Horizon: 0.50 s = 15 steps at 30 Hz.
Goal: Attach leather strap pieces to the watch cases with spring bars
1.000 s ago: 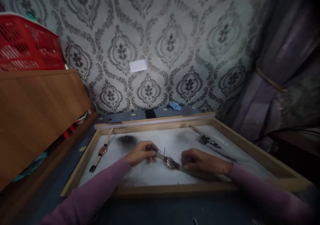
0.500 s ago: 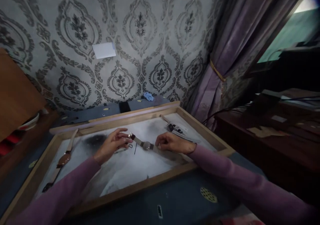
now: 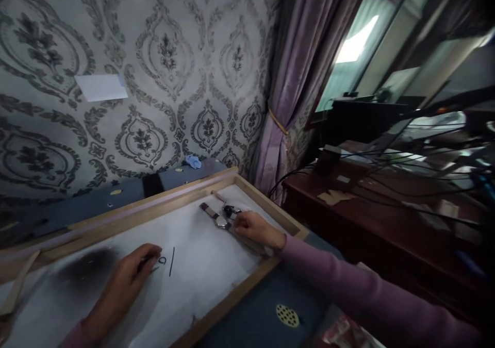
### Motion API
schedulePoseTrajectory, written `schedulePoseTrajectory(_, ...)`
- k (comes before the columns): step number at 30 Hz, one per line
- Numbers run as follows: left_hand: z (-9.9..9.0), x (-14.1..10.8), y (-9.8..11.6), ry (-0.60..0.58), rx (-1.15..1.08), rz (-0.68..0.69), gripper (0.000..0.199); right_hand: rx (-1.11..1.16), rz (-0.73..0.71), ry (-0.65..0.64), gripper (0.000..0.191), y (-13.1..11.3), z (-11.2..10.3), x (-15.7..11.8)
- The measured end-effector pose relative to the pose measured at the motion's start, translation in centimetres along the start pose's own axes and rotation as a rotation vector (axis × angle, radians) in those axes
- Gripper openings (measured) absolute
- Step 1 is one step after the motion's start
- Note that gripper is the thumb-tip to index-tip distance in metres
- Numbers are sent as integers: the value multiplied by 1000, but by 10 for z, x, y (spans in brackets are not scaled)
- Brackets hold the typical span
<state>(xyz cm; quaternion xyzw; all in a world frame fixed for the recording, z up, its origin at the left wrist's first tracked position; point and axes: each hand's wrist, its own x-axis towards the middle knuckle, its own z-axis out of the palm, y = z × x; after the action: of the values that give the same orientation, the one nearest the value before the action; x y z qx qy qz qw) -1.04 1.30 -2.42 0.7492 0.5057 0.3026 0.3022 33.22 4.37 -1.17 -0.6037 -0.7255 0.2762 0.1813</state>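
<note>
My right hand [image 3: 258, 229] is closed on the pale strap of a wristwatch [image 3: 221, 222], above the right part of a shallow wooden-framed tray [image 3: 266, 270]. The held watch's round face and other strap end stretch to the left of my fingers. Just behind it, another wristwatch [image 3: 231, 211] with a dark face lies near the back right corner, partly covered. My left hand [image 3: 126, 281] hovers over the white tray floor, fingers loosely bent and thumb apart, nothing visible in it. Beside its fingertips are dark pen marks [image 3: 168, 261]. A third watch's strap [image 3: 19, 283] shows at far left.
The tray rests on a dark blue patterned surface [image 3: 247, 307] against a wallpapered wall. A crumpled blue cloth [image 3: 193, 162] lies behind the tray. A purple curtain [image 3: 276, 147] hangs at the back right, beside a reddish-brown desk [image 3: 309, 188] with cables and papers.
The view has swung right. My right hand has carried the watch across to the tray's right side, near the dark-faced watch. My left hand has come away from the watch's strap end.
</note>
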Motion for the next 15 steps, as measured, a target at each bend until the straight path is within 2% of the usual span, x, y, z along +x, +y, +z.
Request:
schedulePoseTrajectory(5,0,0,-11,2,37,20,27,-255,37,100,17,-8,-10,-18)
schedulePoseTrajectory(8,-1,1,-18,-37,46,49,24,-374,47,129,17,-10,-19,-25)
schedulePoseTrajectory(12,-1,2,-22,-61,79,115,21,-477,-11,140,23,-17,-26,-13)
schedulePoseTrajectory(15,-1,3,-19,-63,105,180,21,-529,-128,112,28,-24,-24,7)
